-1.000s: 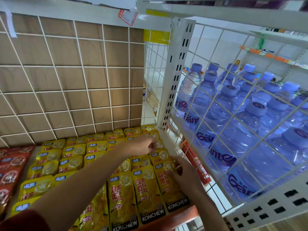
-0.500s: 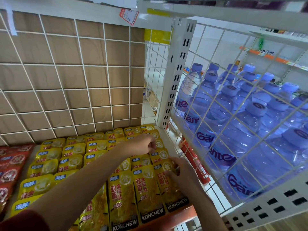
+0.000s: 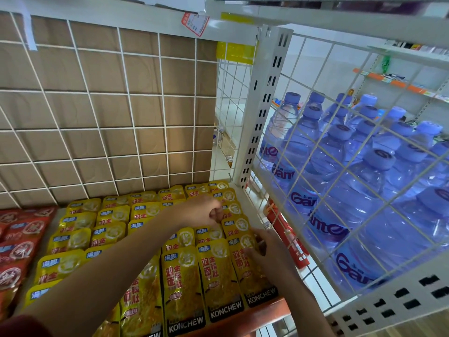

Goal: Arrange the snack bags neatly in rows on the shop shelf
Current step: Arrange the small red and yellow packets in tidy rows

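Yellow snack bags (image 3: pixel 179 283) are lying in overlapping rows across the shelf (image 3: pixel 243 319), reaching its right edge. The right hand (image 3: pixel 266 249) is resting loosely spread fingers on the front-right bag (image 3: pixel 252 280). The left hand (image 3: pixel 206 212) is curling its fingers over bags toward the back-right corner; whether it is gripping one cannot be told.

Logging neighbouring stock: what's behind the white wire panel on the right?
Blue-capped water bottles standing in rows. The nearest bottles' bases are hidden by the perforated shelf edge.
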The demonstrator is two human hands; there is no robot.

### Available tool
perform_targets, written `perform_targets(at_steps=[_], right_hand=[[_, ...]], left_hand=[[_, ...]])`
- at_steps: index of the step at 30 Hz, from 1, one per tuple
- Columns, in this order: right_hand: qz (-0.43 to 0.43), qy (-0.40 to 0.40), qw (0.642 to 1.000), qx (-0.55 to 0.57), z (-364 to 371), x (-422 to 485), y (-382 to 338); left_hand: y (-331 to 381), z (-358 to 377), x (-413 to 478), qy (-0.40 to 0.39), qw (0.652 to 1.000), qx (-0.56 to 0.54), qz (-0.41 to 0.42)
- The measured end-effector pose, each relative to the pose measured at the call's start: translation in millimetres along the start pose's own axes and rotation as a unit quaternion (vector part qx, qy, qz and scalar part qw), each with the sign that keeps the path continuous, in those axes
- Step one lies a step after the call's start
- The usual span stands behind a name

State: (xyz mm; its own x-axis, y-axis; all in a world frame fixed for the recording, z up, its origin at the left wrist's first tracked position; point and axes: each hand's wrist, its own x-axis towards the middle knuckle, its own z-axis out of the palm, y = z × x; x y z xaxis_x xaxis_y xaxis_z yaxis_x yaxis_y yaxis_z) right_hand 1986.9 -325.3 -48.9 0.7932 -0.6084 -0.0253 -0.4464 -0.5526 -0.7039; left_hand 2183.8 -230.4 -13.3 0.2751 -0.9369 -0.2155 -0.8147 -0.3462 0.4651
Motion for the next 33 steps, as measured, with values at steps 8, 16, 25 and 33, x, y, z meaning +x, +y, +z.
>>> perform_targets(at_steps=[8, 16, 25, 33], right_hand=[[-0.129, 0.088, 0.986, -0.065, 9, -3, 4], [-0.269, 0.085, 0.951, -0.13, 41, -9, -8], [-0.28, 0.1, 0.945, -0.138, 47, -6, -2], [-0.269, 0.091, 0.95, -0.132, 47, -5, -1]], left_hand=[[-9, -3, -11, 0.019, 0.998, 0.055, -0.029], [-11, 0, -17, 0.019, 0.994, 0.1, -0.049], [-12, 3, -19, 0.002, 0.994, 0.091, -0.055], [-12, -1, -21, -0.01, 0.996, 0.062, -0.061]])
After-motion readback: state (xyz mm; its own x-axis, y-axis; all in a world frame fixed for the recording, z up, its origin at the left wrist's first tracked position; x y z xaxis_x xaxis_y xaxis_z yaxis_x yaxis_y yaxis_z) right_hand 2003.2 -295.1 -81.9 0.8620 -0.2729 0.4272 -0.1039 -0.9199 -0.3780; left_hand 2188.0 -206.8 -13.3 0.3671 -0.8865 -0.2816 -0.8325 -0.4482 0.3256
